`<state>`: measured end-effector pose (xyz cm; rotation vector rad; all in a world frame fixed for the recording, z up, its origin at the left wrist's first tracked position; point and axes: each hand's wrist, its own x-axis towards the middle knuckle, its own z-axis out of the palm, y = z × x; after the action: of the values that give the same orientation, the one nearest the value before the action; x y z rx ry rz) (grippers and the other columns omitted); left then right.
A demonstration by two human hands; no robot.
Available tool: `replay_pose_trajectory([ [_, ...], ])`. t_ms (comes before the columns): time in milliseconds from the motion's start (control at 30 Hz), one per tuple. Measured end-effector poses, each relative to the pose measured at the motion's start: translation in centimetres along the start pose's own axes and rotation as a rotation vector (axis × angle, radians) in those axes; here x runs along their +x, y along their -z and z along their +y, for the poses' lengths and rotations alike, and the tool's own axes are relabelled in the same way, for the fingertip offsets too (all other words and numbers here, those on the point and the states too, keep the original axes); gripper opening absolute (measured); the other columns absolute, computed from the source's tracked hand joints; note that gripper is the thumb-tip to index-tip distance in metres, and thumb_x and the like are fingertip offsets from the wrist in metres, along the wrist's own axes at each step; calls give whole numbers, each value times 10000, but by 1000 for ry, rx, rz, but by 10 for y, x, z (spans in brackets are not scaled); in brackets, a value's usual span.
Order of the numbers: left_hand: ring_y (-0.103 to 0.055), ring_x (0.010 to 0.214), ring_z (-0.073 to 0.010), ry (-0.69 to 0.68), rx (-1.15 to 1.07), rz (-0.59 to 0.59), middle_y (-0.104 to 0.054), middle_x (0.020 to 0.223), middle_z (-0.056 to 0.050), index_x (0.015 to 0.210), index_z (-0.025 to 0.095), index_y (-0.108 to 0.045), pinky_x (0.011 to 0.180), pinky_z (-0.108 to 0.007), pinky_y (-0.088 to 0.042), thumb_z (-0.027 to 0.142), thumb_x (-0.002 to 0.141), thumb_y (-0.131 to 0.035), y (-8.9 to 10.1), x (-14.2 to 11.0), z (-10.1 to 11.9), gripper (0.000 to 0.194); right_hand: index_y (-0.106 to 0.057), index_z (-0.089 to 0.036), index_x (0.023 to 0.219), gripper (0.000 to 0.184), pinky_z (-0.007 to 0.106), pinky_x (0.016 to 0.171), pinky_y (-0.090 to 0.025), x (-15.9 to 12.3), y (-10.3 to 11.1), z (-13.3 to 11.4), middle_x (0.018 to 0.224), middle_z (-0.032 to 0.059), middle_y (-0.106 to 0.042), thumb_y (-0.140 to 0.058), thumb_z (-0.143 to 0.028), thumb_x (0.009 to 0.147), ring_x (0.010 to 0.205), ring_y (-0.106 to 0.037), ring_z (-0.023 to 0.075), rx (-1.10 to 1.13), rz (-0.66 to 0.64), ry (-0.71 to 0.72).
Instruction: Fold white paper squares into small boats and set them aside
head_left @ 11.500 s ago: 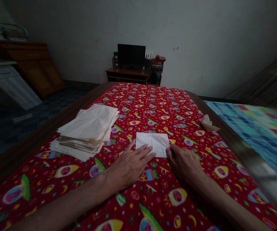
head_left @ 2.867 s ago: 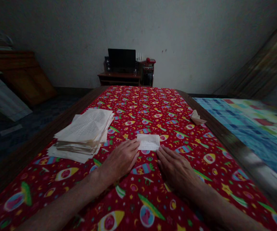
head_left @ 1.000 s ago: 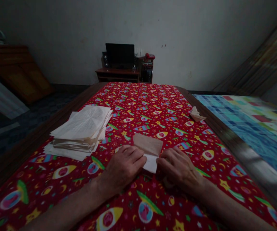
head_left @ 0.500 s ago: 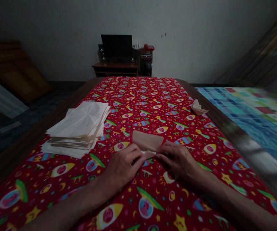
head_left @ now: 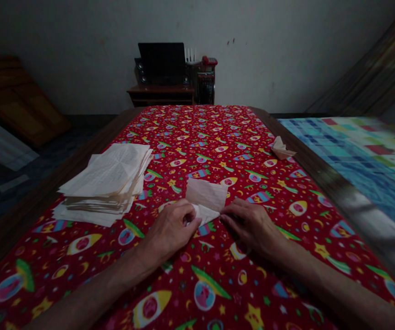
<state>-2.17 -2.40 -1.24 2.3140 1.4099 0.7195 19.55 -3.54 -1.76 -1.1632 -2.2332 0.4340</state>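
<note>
A small sheet of lined paper [head_left: 207, 193], partly folded, lies on the red patterned cloth between my hands. Its near part is a pale folded flap. My left hand [head_left: 174, 224] pinches the flap's left end between thumb and curled fingers. At the right end, the fingertips of my right hand [head_left: 252, 222] are closed on the paper's corner. To the left sits a stack of loose paper sheets [head_left: 106, 172], the top one creased. Over by the right table edge rests a folded paper piece [head_left: 282, 149] with a raised point.
The red cloth [head_left: 204, 133] covers a dark wooden table [head_left: 90, 142]. Beyond its far end stand a black monitor [head_left: 162, 63] with speakers and a red telephone [head_left: 209, 61]. A checked blue bedspread [head_left: 342, 160] is on the right, a wooden cabinet [head_left: 19, 101] on the left.
The near flap of the paper has changed from a small brownish fold to a wider pale one. Both hands stay at the paper's ends. The whole view has shifted slightly.
</note>
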Motion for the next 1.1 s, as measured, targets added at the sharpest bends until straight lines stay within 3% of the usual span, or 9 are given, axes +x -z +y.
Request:
replay_pose_trajectory([
  [300, -473, 567, -96, -57, 12, 0, -512, 608, 32, 573, 165, -515, 543, -208, -342, 143, 744, -615, -1, 0, -3, 200, -630, -180, 788, 132, 233, 550, -356, 6, -9, 2, 739, 21, -646, -543, -248, 861, 625, -579, 131, -192, 0, -110],
  [700, -471, 549, -94, -18, 31, -30, -499, 609, 34, 583, 161, -505, 528, -211, -359, 134, 740, -638, 1, 1, -3, 207, -594, -179, 775, 152, 235, 541, -304, 6, -12, 3, 699, 16, -615, -518, -267, 873, 595, -537, 122, -259, -2, -112],
  [800, -519, 594, -107, 27, 4, -17, -534, 686, 31, 746, 164, -553, 553, -218, -420, 122, 705, -670, 0, 1, -4, 130, -591, -177, 766, 156, 230, 531, -296, 7, -11, 2, 696, 14, -610, -520, -267, 871, 583, -526, 118, -250, -23, -128],
  [833, -550, 649, -121, 19, 1, -2, -556, 749, 20, 864, 166, -567, 591, -230, -452, 121, 703, -675, 0, 0, -5, 198, -589, -175, 760, 158, 228, 528, -295, 7, -10, 2, 694, 14, -609, -521, -267, 870, 578, -522, 116, -245, -29, -133],
  [933, -588, 839, -154, -93, 35, 22, -563, 956, -26, 1198, 207, -498, 737, -276, -497, 131, 775, -632, -1, -4, -6, 451, -589, -173, 765, 155, 226, 533, -296, 8, -10, 1, 697, 14, -607, -519, -263, 870, 575, -516, 113, -230, -32, -133],
  [1100, -549, 999, -203, -320, 281, -77, -529, 1207, -62, 1173, 251, -563, 825, -356, -485, 162, 917, -471, 3, -10, 0, 286, -589, -170, 776, 155, 231, 533, -285, 6, -12, 2, 695, 14, -607, -518, -270, 872, 576, -513, 114, -260, -10, -115],
])
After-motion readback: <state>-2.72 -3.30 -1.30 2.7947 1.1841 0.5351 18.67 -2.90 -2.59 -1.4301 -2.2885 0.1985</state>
